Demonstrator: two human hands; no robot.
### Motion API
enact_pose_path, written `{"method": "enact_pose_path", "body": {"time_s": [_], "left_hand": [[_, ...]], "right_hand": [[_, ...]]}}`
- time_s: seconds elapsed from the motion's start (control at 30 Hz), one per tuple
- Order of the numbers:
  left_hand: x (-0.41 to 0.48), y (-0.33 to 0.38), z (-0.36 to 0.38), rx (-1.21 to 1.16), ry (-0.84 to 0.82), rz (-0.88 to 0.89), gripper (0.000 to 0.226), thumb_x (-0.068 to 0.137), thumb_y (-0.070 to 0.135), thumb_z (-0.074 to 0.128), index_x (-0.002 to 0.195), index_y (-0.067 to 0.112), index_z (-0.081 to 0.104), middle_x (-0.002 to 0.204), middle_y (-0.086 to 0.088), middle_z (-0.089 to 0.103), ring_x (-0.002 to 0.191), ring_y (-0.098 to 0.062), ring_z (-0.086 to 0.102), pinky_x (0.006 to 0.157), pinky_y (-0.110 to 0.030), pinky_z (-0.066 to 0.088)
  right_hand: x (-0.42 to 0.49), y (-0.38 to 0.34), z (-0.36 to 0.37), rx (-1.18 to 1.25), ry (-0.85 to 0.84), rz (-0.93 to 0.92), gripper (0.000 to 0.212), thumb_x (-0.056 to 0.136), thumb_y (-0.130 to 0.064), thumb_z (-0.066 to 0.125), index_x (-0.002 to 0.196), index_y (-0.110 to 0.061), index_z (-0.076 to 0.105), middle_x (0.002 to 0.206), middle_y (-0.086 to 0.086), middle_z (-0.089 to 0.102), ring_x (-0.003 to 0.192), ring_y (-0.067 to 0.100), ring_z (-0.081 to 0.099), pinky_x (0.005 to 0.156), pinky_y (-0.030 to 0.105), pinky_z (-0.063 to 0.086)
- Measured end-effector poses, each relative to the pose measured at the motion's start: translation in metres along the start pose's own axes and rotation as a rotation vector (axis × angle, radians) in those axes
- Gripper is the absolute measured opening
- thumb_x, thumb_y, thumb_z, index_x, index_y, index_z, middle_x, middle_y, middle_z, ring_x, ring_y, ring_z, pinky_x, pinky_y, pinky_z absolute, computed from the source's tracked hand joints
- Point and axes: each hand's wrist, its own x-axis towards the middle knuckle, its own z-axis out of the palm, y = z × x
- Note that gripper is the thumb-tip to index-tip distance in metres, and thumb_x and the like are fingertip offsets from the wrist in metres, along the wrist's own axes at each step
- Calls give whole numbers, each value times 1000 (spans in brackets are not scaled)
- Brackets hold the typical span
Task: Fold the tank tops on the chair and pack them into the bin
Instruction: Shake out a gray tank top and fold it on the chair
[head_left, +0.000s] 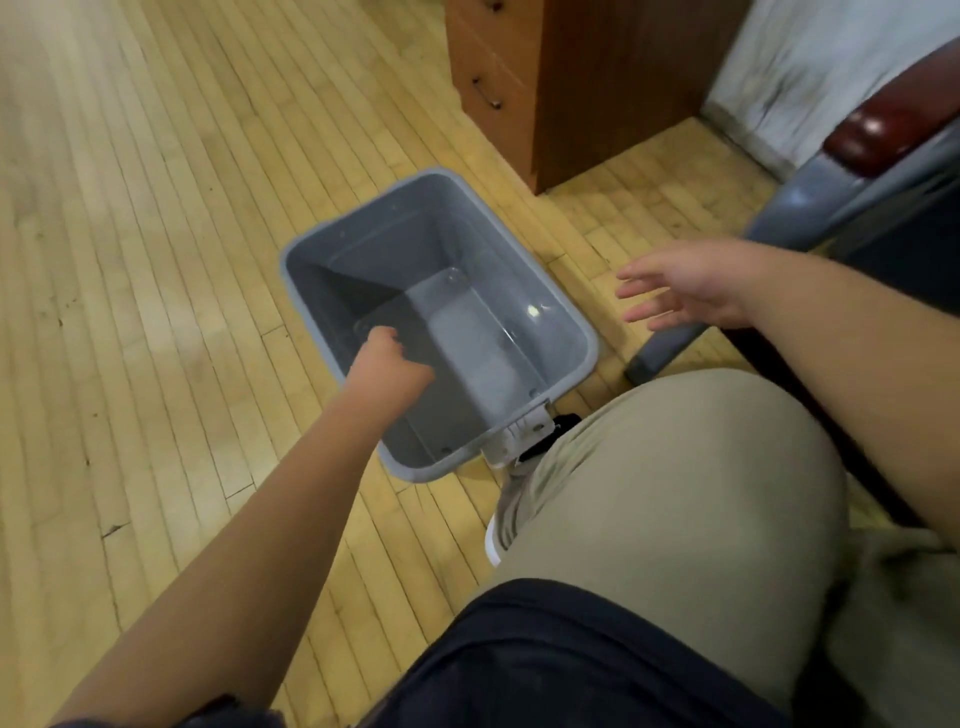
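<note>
Nearly in the middle of the frame the grey bin (498, 244) stands on the wooden floor (156, 260), turned at an angle, with its open top toward the camera. Its inner walls and bottom show, with a few bright reflections on them. The left hand (389, 358) comes in from the lower left and sits on the bin's left long rim. Its fingers curl over the edge into the bin and grip it, and the hand hides that part of the rim. The picture is soft there, so single fingers are hard to separate.

The right hand (675, 291) hovers to the right of the bin, apart from it, with its fingers straight and spread, holding nothing.

Behind this hand, at the right edge, is the chair (831, 192): a grey frame and a dark red armrest (883, 130). Its seat is cut off by the frame, so I cannot tell what lies on it.

A wooden cabinet (597, 78) with drawers stands at the top centre, only partly in view. At the lower right a knee (675, 493) in beige trousers covers the floor, and beside the bin's near corner a shoe (524, 436) is mostly hidden.
</note>
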Motion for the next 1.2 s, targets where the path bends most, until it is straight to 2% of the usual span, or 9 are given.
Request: {"method": "enact_pose_path", "body": {"time_s": [0.07, 0.17, 0.4, 0.53, 0.73, 0.83, 0.97, 1.1, 1.2], "left_hand": [[-11, 34, 6, -75, -50, 132, 67, 93, 16, 73, 153, 13, 43, 139, 1, 59, 102, -15, 64, 85, -34, 56], [-38, 96, 19, -132, -150, 319, 49, 94, 15, 73, 139, 22, 54, 126, 8, 67, 103, -9, 67, 83, -28, 56], [-158, 242, 77, -75, -397, 755, 19, 90, 26, 72, 108, 29, 66, 101, 3, 75, 98, -24, 73, 92, -48, 61], [-215, 287, 119, 102, -534, 947, 24, 83, 38, 70, 105, 30, 67, 94, -4, 76, 94, -31, 74, 90, -55, 60], [-296, 344, 215, 409, -694, 1103, 18, 90, 42, 68, 108, 41, 65, 93, 13, 77, 93, -13, 75, 89, -49, 63], [-335, 366, 267, 490, -764, 1110, 16, 94, 36, 69, 110, 37, 67, 97, 10, 78, 95, -16, 77, 90, -48, 64], [-378, 387, 336, 549, -869, 1125, 18, 92, 39, 71, 109, 37, 69, 101, 7, 79, 96, -17, 78, 92, -50, 64], [-415, 395, 389, 622, -928, 1172, 14, 99, 32, 69, 113, 34, 68, 109, 7, 76, 96, -8, 76, 92, -40, 64], [-430, 400, 414, 750, -952, 1268, 15, 98, 31, 69, 113, 35, 68, 103, 10, 76, 91, -3, 75, 91, -38, 64]], "right_hand": [[-34, -1, -9, 29, 57, -36, 41, 111, -32, 52, 149, -17, 54, 135, 2, 68, 113, 24, 71, 100, 43, 57], [-90, 7, -28, 93, 194, -72, 38, 109, -34, 56, 143, -17, 58, 127, 1, 72, 107, 22, 74, 92, 39, 60], [-235, 79, -98, 164, 554, -134, 20, 104, -32, 61, 113, -20, 73, 110, -1, 79, 97, 22, 78, 89, 42, 62], [-299, 141, -133, 316, 743, -110, 19, 100, -31, 61, 108, -22, 76, 100, -5, 81, 96, 20, 78, 85, 38, 62], [-357, 264, -178, 632, 904, 49, 17, 102, -29, 63, 110, -19, 75, 101, -1, 80, 97, 20, 75, 89, 40, 62], [-376, 315, -192, 729, 1015, 70, 14, 104, -26, 62, 107, -17, 72, 103, 2, 77, 97, 21, 73, 86, 38, 59], [-392, 377, -202, 802, 1150, 90, 14, 98, -20, 61, 95, -13, 74, 100, 11, 77, 83, 25, 67, 74, 38, 54], [-404, 410, -226, 848, 1259, 97, 20, 93, -23, 59, 97, -11, 75, 101, 14, 77, 93, 33, 73, 87, 50, 61], [-412, 420, -240, 757, 1342, 125, 20, 95, -23, 54, 94, -12, 71, 94, 7, 72, 91, 30, 70, 84, 41, 61]]}}
